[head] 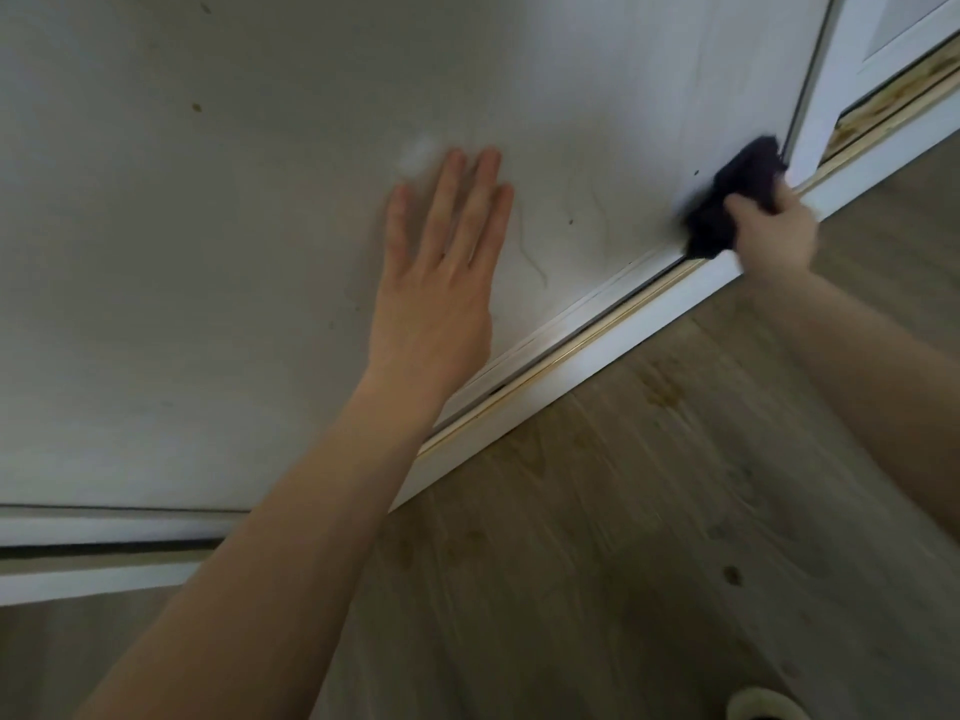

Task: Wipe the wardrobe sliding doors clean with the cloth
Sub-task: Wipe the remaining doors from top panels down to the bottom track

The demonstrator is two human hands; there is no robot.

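Here, left hand [441, 283] lies flat on the white sliding door [218, 252], fingers straight and together. Right hand [774, 231] grips a dark cloth [727, 200], bunched, pressed to the door's lower corner beside its vertical edge, just above the bottom track [571, 350]. Wood-look floor [649, 511] below.
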